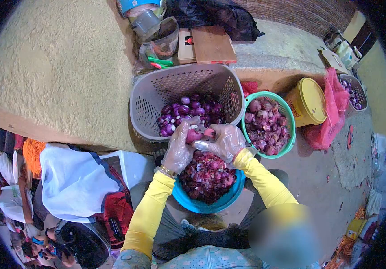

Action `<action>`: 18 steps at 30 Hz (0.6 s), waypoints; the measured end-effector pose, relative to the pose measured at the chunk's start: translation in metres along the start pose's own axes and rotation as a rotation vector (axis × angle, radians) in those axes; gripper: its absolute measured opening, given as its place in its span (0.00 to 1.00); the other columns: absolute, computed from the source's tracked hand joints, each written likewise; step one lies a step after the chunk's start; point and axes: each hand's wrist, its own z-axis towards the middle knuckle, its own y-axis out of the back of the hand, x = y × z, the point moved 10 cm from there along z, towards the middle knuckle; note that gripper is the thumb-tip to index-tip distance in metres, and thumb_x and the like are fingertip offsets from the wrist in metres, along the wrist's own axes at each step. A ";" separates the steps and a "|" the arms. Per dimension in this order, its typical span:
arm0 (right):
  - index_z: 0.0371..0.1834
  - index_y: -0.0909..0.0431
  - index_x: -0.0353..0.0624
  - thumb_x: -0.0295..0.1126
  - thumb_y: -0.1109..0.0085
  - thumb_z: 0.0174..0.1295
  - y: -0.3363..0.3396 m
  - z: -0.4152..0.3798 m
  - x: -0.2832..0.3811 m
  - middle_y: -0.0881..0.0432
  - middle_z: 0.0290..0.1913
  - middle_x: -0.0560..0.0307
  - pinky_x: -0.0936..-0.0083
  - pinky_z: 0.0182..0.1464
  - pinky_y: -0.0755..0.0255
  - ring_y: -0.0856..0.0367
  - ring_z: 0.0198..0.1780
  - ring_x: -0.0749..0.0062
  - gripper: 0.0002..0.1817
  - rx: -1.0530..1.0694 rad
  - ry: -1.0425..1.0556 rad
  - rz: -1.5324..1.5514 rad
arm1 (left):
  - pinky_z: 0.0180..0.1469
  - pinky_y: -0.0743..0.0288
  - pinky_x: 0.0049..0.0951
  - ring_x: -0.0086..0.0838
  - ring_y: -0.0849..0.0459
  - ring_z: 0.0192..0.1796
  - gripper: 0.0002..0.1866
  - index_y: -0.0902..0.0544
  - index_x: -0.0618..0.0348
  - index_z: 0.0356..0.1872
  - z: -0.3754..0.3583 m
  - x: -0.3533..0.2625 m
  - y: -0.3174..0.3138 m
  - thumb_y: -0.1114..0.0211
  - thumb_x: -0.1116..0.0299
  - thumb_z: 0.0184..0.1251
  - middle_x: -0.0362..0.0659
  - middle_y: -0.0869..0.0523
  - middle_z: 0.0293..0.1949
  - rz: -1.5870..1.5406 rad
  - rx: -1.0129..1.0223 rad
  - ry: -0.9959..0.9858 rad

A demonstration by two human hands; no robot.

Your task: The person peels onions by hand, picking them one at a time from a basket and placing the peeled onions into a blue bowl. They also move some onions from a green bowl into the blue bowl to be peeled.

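Left hand (177,150): grip closed round one onion (194,136)
Right hand (228,141): grip curled beside it, hold unclear
Onion's place: above one blue basin (208,209)
Nearby: one grey basket (144,96), one green basket (292,126)

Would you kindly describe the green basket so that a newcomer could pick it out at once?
Find the big grey basket holding shiny purple onions. Immediately to its right in the picture, before you reach the yellow bucket, stands the green basket. Unlike its grey neighbour, it is round, smaller and filled with duller, rougher-looking onions.
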 end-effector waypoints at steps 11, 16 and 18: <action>0.32 0.12 0.46 0.71 0.37 0.58 -0.012 0.001 -0.008 0.15 0.27 0.40 0.50 0.39 0.20 0.14 0.34 0.40 0.34 -0.014 0.015 -0.003 | 0.64 0.25 0.31 0.26 0.18 0.58 0.29 0.24 0.61 0.68 -0.002 -0.006 -0.003 0.52 0.46 0.86 0.41 0.17 0.58 0.051 0.016 -0.049; 0.30 0.13 0.46 0.69 0.40 0.63 -0.008 0.000 -0.006 0.16 0.26 0.39 0.48 0.38 0.22 0.15 0.33 0.39 0.33 0.001 0.000 -0.007 | 0.64 0.24 0.32 0.28 0.18 0.59 0.28 0.25 0.61 0.68 -0.003 -0.003 -0.005 0.51 0.47 0.86 0.43 0.17 0.57 -0.005 0.060 -0.004; 0.30 0.13 0.46 0.68 0.41 0.64 -0.009 -0.001 -0.007 0.16 0.26 0.38 0.47 0.37 0.23 0.15 0.32 0.39 0.33 0.009 0.000 -0.003 | 0.65 0.24 0.33 0.29 0.18 0.60 0.28 0.25 0.61 0.69 -0.005 -0.003 -0.009 0.51 0.48 0.85 0.43 0.17 0.58 -0.019 0.080 0.017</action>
